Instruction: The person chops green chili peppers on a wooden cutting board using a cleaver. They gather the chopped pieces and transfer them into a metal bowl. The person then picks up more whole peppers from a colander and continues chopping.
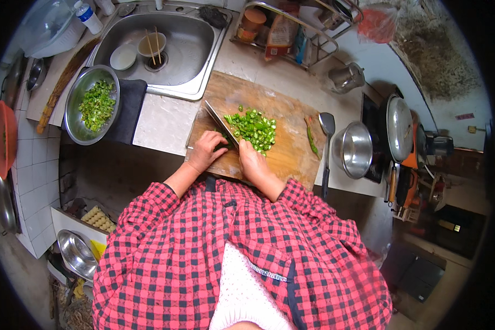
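My right hand (252, 161) is closed around the handle of a kitchen knife (219, 119), whose blade slants up and to the left over a wooden cutting board (293, 107). Just left of the blade, the fingers of my left hand (206, 152) hold down green peppers on the board; hand and blade hide most of them. Chopped green peppers (255, 128) lie in a heap right of the knife. One whole, partly reddish chili pepper (311, 138) rests near the board's right edge. More chopped green pieces (97, 105) fill part of a steel bowl (71, 119) at the left.
A steel sink (189, 37) holds two bowls and chopsticks. Right of the board are a spatula (326, 123), a steel bowl (357, 150) and a lidded pan (399, 128) on a stove. A wire rack (313, 62) with packages stands behind. A straw brush (66, 82) lies at left.
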